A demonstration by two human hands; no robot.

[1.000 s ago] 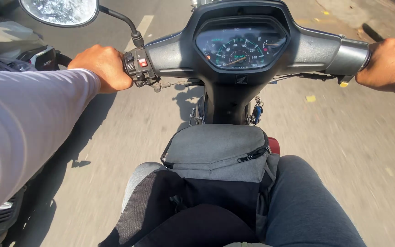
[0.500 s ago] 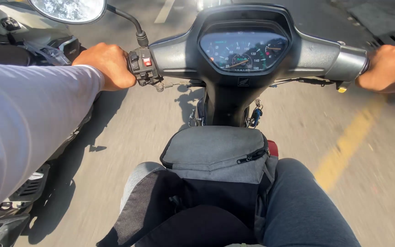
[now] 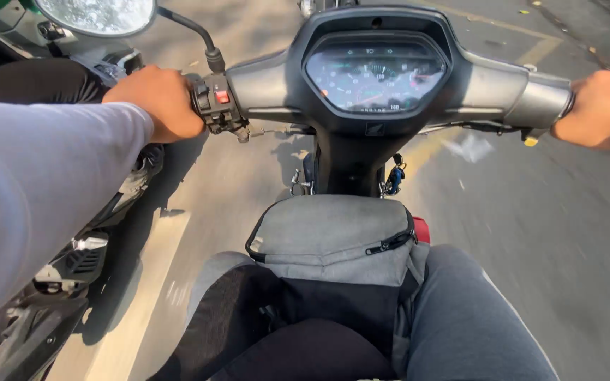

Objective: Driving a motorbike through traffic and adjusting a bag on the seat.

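My left grip (image 3: 155, 101) is clenched around the left end of the scooter handlebar (image 3: 262, 88), just beside the switch block with its red button (image 3: 221, 97), and my right grip (image 3: 601, 107) is clenched around the right end. Between the two grips sits the round gauge panel (image 3: 375, 74); below it a grey bag (image 3: 337, 243) rests between my knees, and another scooter (image 3: 58, 275) runs close beside my left grip.

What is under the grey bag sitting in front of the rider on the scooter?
The grey bag rests between the rider's knees, with a black bag below it and a red part peeking out at its right. The scooter floor beneath is covered.
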